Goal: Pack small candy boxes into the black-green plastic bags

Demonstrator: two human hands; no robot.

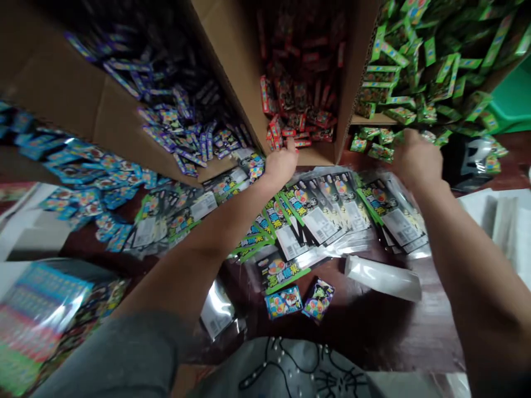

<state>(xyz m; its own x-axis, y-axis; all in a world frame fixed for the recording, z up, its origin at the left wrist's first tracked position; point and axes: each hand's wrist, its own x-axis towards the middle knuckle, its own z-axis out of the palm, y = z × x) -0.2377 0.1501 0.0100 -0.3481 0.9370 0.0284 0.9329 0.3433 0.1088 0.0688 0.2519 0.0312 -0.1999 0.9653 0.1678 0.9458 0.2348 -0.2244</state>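
Observation:
My left hand (282, 163) is at the front opening of the carton of small red packets (299, 94), its fingertips against the lowest ones. My right hand (417, 157) is over the green packets (431, 110) at the right, fingers bent down and partly hidden. Below and between my hands lie fanned black and green printed plastic bags (319, 204). Nearer me, a blue packet (284, 302) and a purple packet (318, 299) rest side by side on the dark red table (352, 326).
Purple packets (186, 121) fill a carton at the left, with blue packets (91, 177) spilling beside it. A clear plastic strip (382, 277) lies on the table. Colourful printed sheets (41, 320) are stacked lower left. A black object (467, 160) stands beyond my right wrist.

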